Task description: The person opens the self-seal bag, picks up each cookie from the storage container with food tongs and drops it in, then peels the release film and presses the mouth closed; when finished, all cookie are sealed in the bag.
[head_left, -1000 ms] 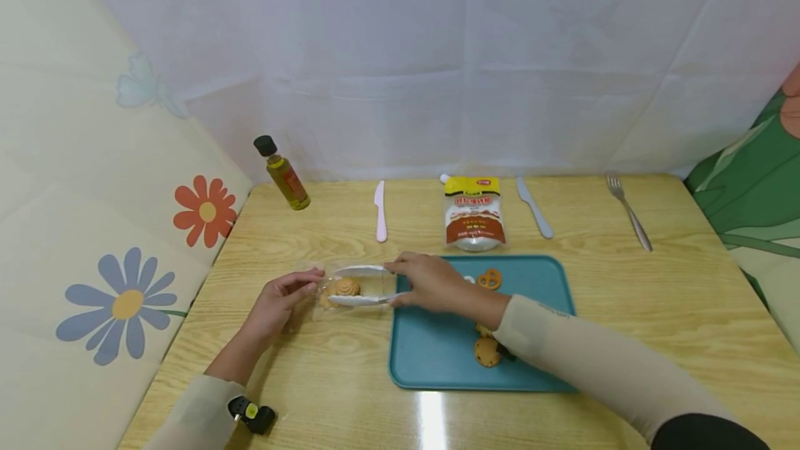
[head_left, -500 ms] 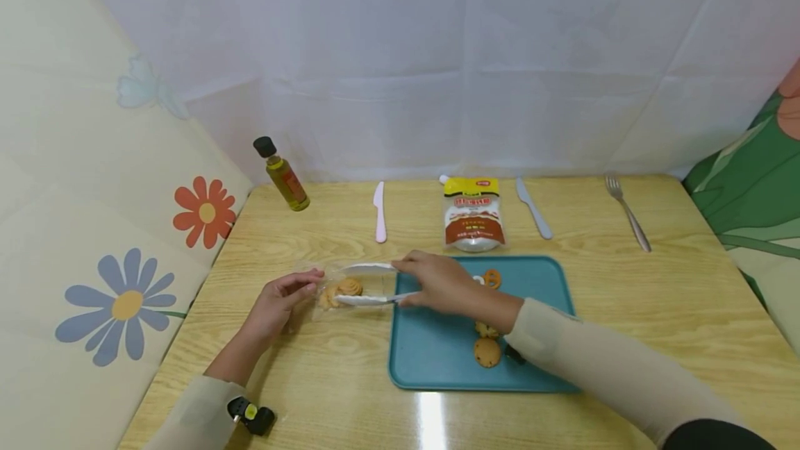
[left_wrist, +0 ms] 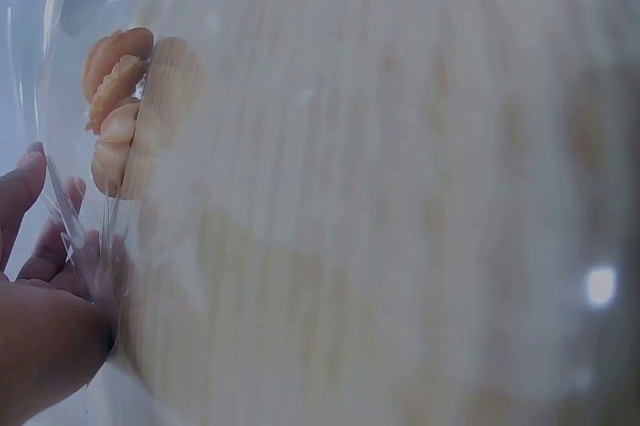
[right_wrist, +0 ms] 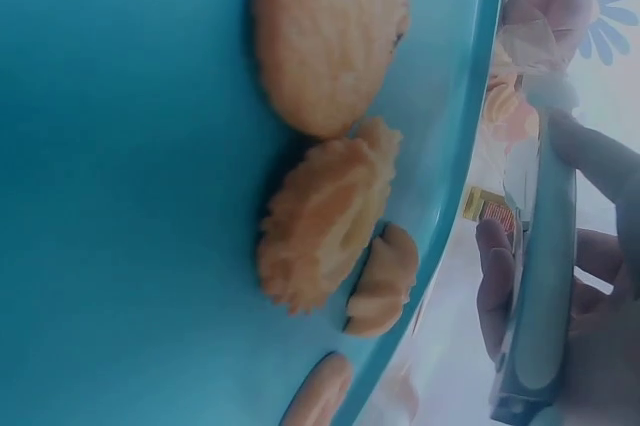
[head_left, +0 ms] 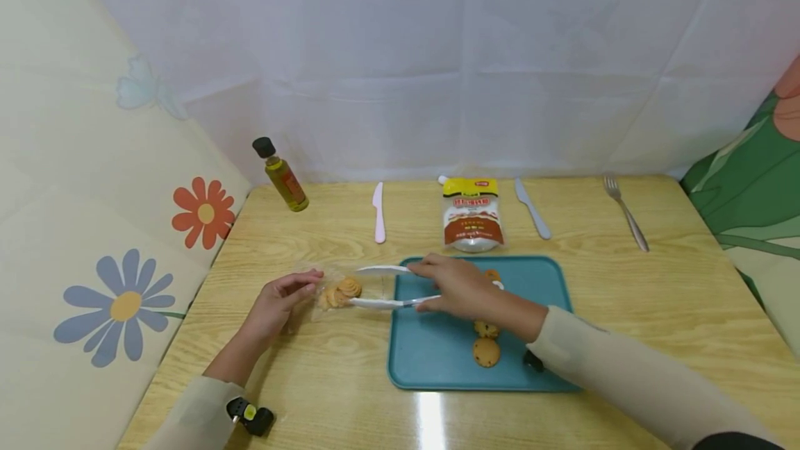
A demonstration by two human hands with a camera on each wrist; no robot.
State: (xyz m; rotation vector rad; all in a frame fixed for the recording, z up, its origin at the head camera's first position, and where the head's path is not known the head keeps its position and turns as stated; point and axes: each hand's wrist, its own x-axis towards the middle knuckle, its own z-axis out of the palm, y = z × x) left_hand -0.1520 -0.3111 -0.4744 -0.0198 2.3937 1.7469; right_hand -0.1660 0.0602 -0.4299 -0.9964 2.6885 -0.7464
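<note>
R hand grips tongs, tips apart, now drawn back over tray; cookies stay in clear bag, so release is prob. done. L hand seems to pinch bag edge, plastic unclear.

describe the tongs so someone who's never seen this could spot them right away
On the wooden table, find the blue-green tray. Above it, the person's right hand holds the tongs, which point left past the tray's edge toward the cookies in the clear bag. Unlike the pink knife, grey knife and fork lying farther back, they have two spread white arms.
</note>
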